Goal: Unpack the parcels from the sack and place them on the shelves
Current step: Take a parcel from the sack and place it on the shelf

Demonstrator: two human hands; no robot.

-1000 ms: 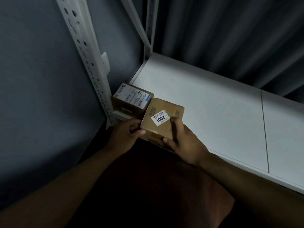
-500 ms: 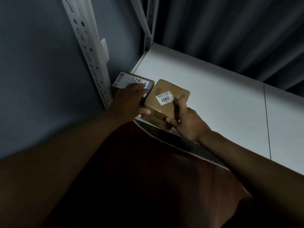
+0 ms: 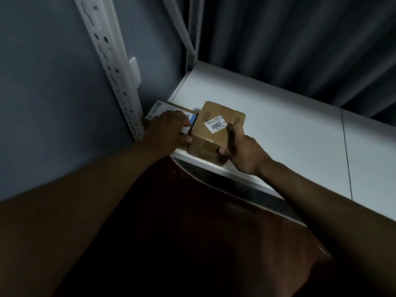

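Two bare forearms are seen from the head view, with no sleeves showing anywhere along them up to the frame edges. The left hand and the right hand are bare too: no gloves, rings, watch or wristband can be made out in the dim light. Short, unpainted nails are seen on the thumbs. Below the arms a dark reddish-brown garment is worn; its cut cannot be told.

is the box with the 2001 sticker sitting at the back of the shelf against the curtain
No, the 2001 box sits at the front edge of the shelf, gripped by the right hand.
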